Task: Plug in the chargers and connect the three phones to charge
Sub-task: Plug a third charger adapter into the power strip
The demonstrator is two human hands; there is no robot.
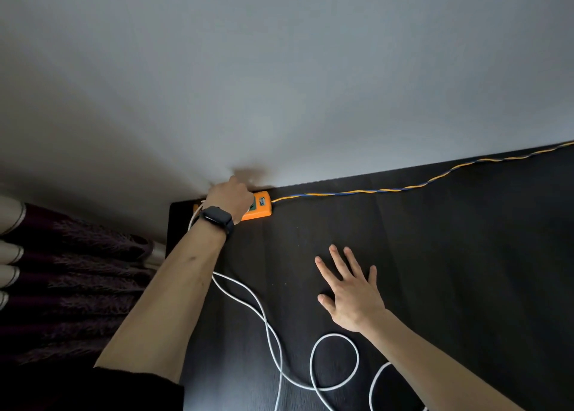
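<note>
An orange power strip (261,207) lies at the far left corner of the black table (435,255), against the wall. My left hand (230,197), with a dark watch on the wrist, is closed over the strip's left part; a white cable (248,295) runs out from under that hand, so it seems to grip a charger plug that stays hidden. The white cable trails back across the table in loops (335,361) toward the near edge. My right hand (351,289) rests flat on the table with fingers spread, holding nothing. No phones are in view.
A twisted yellow and blue cord (403,188) runs from the strip along the table's back edge to the right. A plain grey wall (279,84) stands behind. A dark purple curtain (77,270) hangs to the left of the table.
</note>
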